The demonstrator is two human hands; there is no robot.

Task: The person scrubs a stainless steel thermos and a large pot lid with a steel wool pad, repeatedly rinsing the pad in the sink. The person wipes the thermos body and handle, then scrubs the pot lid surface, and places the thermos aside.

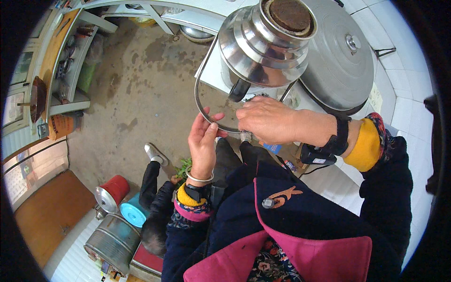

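Note:
A shiny steel thermos flask (pixel 260 53) with a brown cork stopper (pixel 290 16) stands on the counter before me. Its thin metal carrying handle (pixel 198 84) loops down towards me, and a black side grip (pixel 240 90) juts from its body. Thumb and fingers of my left hand (pixel 202 148) pinch the bottom left of the loop. Curled over the loop's right part is my right hand (pixel 269 118); its fingertips are hidden, so anything else under them cannot be seen.
A large metal lid (pixel 338 53) lies right of the flask by the tiled wall. Below left, another person (pixel 155 218) bends near green leaves (pixel 184 167). A red bucket (pixel 118 188), blue bucket (pixel 134 211) and metal drum (pixel 112 239) stand there. Shelving (pixel 81 60) lines the left.

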